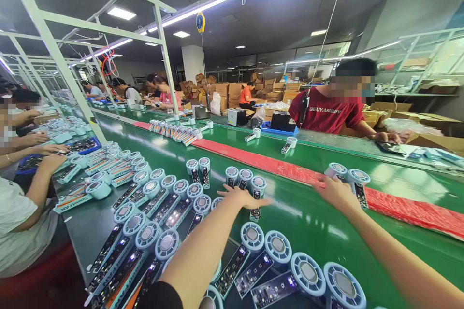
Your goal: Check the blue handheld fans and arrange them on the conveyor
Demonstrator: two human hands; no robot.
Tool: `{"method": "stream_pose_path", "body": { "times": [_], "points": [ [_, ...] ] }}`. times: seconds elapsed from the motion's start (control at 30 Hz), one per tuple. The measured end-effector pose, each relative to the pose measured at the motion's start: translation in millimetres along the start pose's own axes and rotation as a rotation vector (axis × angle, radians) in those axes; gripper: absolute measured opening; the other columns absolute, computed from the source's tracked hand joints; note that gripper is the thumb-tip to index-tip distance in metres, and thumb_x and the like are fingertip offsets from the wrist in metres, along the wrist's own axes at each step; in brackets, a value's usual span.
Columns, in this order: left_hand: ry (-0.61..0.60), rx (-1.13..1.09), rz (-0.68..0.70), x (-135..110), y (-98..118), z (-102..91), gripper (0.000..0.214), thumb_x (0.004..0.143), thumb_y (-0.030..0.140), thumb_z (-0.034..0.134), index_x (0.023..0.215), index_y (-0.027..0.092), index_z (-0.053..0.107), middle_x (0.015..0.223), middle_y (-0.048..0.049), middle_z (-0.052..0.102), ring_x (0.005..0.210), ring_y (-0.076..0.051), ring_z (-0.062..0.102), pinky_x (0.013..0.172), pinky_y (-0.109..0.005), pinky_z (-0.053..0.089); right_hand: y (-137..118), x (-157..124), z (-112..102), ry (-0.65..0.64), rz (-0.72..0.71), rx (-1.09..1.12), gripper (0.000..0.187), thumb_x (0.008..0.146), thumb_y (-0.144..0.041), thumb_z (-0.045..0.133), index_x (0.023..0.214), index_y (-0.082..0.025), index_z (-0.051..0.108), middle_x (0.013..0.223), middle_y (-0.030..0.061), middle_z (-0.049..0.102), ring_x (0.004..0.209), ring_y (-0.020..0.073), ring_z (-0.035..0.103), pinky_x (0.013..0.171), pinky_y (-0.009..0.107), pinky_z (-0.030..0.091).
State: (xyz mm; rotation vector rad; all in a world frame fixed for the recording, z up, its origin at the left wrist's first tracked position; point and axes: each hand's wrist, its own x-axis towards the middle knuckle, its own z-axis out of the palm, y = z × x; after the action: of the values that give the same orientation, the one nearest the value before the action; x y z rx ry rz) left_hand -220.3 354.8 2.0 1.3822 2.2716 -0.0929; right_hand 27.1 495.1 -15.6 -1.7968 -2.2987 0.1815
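Note:
My left hand (242, 197) reaches out over the green conveyor belt (311, 222), fingers spread, right at a small hand-held fan (256, 192) that belongs to a group of three fans (245, 177). My right hand (335, 190) stretches further right and touches a pair of fans (348, 177) lying by the red strip (398, 205). Whether either hand grips a fan cannot be made out. Close to me lie rows of the same light-blue fans (279, 251) with lit circuit boards.
A person in a red shirt (328, 111) works across the belt. A co-worker's arm (34, 188) reaches to fans on my left. More fans (174, 131) lie up the line, and cardboard boxes (224, 89) stand at the back.

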Motion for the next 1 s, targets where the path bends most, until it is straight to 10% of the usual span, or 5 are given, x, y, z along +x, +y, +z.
{"method": "stream_pose_path", "body": {
  "times": [0.23,0.67,0.8,1.0],
  "points": [
    [0.027,0.084,-0.129,-3.4,22.0,8.8,0.073,0.066,0.044,0.070,0.129,0.017,0.046,0.142,-0.0168,0.030,0.129,-0.044,0.023,0.099,-0.068,0.024,-53.2,-46.5,-10.7,-0.066,-0.202,0.237,0.032,0.085,-0.036,0.049,0.110,-0.017,0.057,0.107,0.0095,0.065,0.099,0.0258,0.060,0.084,0.033,0.044],
    [0.223,-0.262,-0.013,-27.7,9.0,-20.1,0.045,0.084,0.046,0.054,0.118,0.017,0.051,0.129,-0.0108,0.046,0.115,-0.027,0.046,0.091,-0.049,0.043,-73.2,-71.0,-44.4,0.016,-0.137,0.616,0.028,0.082,-0.036,0.042,0.089,-0.018,0.062,0.090,0.0090,0.070,0.084,0.0233,0.066,0.075,0.030,0.050],
    [0.414,-0.374,0.149,-57.6,-19.1,-58.1,0.050,0.082,0.056,0.050,0.115,0.019,0.055,0.123,-0.0100,0.051,0.111,-0.026,0.049,0.090,-0.045,0.043,-105.6,-57.1,-36.8,0.007,-0.127,0.641,0.034,0.089,-0.031,0.032,0.102,-0.013,0.058,0.099,0.0123,0.067,0.085,0.0206,0.066,0.074,0.030,0.051],
    [0.757,-0.436,0.291,-165.3,-106.6,-91.9,0.042,0.081,0.052,0.049,0.111,0.025,0.060,0.121,-0.0058,0.053,0.116,-0.027,0.045,0.102,-0.038,0.036,-227.7,-61.7,9.4,-0.286,-0.411,0.505,0.024,0.091,-0.031,0.051,0.106,-0.014,0.059,0.101,0.0053,0.062,0.088,0.0175,0.061,0.079,0.036,0.050]
  ]
}}
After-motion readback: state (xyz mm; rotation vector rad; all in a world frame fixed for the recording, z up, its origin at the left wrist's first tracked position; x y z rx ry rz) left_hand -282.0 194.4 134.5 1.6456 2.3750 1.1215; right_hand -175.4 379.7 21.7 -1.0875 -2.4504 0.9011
